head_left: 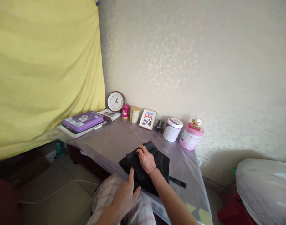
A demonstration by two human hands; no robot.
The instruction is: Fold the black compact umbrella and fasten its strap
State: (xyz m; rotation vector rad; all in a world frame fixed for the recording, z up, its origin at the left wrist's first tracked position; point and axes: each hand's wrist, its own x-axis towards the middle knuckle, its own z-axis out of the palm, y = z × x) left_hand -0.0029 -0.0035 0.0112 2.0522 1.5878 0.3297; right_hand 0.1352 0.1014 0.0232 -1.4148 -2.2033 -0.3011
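Observation:
A black umbrella (pixel 160 162), its cloth loosely folded in panels, lies across the near part of the table with a strap (pixel 178 182) stretching out to the right. My right hand (pixel 146 160) rests on top, its fingers curled and pinching a fold of the cloth. At the near left edge, my left hand (pixel 125 195) grips the umbrella between thumb and index finger, the index lying along the cloth. The other fingers of that hand are hidden from view, and so is the umbrella's handle.
Along the wall stand a round clock (pixel 116 101), a pink can (pixel 125 111), a yellow-lidded jar (pixel 134 114), a panda picture frame (pixel 148 119), a black object (pixel 159 126), a white-purple tub (pixel 173 129) and a pink tub (pixel 191 136) with a cat figurine. A purple case (pixel 84 121) lies left.

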